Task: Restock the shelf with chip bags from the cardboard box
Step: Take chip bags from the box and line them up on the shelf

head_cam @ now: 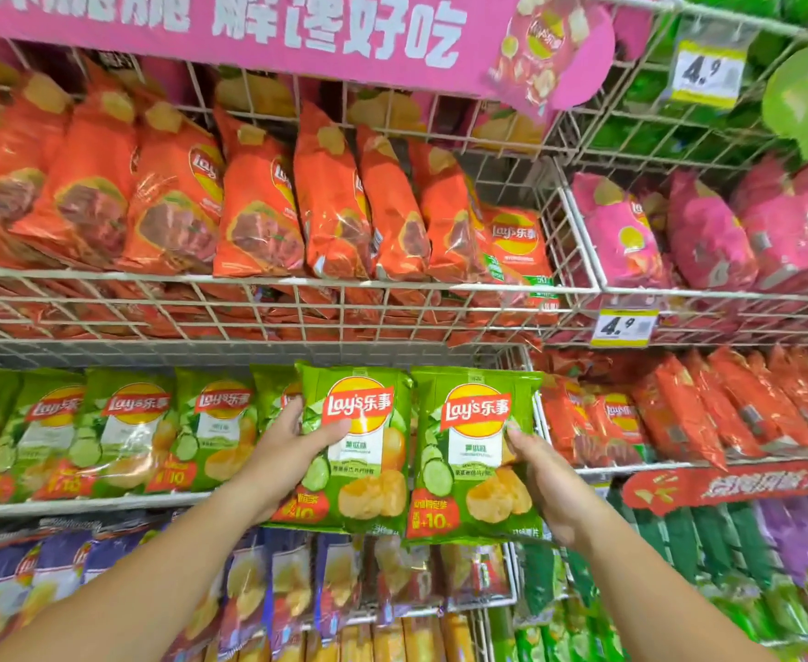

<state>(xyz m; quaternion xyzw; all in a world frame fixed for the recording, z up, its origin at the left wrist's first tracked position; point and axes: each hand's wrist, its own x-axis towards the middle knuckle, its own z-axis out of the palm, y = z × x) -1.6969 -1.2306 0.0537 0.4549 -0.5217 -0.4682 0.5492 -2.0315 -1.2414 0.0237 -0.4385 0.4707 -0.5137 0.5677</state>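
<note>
Wire shelves [278, 284] packed with chip bags across the whole frame, pink banner [230, 31] along the top. Centre frame, two green bags upright side by side: left hand [292, 446] gripping left bag [359, 451], right hand [547, 480] gripping right bag [473, 456].

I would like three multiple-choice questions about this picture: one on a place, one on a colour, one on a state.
1. Where is the yellow price tag reading 4.9?
A. on the wire rail under the pink bags
B. on the bottom shelf
C. on a green bag

2. What colour are the two bags in the hands?
A. purple
B. green
C. pink

3. How do the hands stand?
A. both empty
B. only one holds a bag
C. each holds one bag

Answers:
1 A, it hangs on the rail below the pink bags.
2 B, left bag and right bag are green.
3 C, left hand and right hand each grip one.
</note>
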